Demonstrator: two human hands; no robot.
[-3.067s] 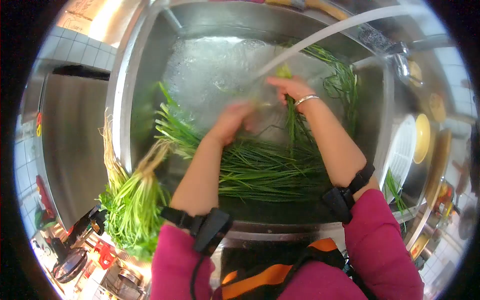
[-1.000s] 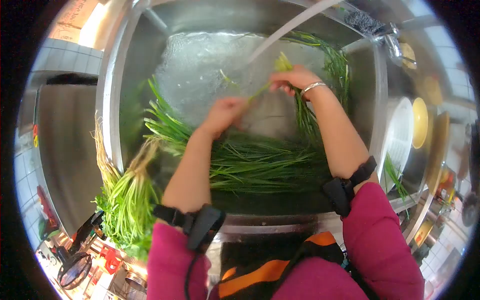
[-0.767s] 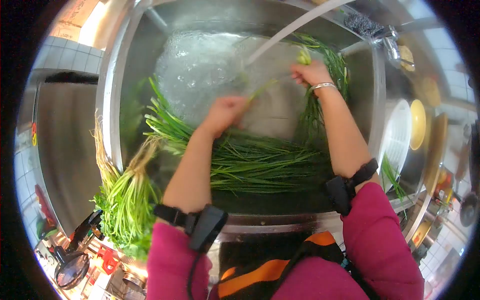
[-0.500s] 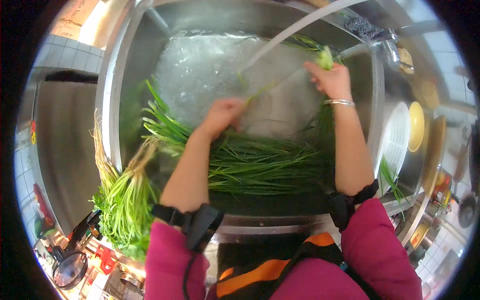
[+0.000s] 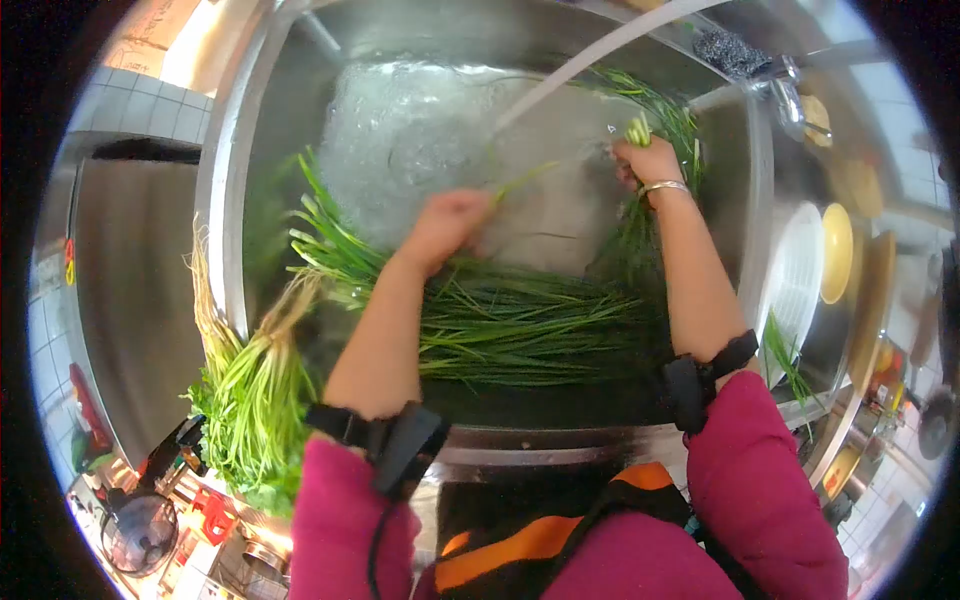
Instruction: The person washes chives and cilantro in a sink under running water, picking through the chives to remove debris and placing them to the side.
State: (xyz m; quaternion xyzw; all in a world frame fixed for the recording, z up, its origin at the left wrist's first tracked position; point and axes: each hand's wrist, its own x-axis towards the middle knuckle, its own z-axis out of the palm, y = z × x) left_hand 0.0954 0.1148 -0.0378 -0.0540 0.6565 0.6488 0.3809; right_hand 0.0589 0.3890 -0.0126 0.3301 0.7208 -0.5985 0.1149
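- Left hand: over the middle of the sink, somewhat blurred; fingers closed, pinching a thin green stalk whose tip points right and toward the far side.
- Right hand: to the right of and slightly farther than the left hand, well apart from it; grip closed around a small bunch of long green stalks. Pale ends stand above the fingers; dark leaves hang below toward the near side. A silver bracelet circles the wrist.
- Sink: rectangular, stainless steel, holding bubbling water toward the far left.
- Pale curved band: reaches down from the far right over the water; cannot tell whether hose or stream.
- Large heap of long, thin green leaves: lies across the near part of the sink, pale ends to the left.
- Loose green strands: along the far right inside the sink, just beside the right hand.
- Light-green leafy bunches with brown roots: outside at the near left, roots against the sink's left rim.
- White plastic basket: right of the sink; a few green leaves lie at its near side.
- Yellow round dish: just right of the basket.
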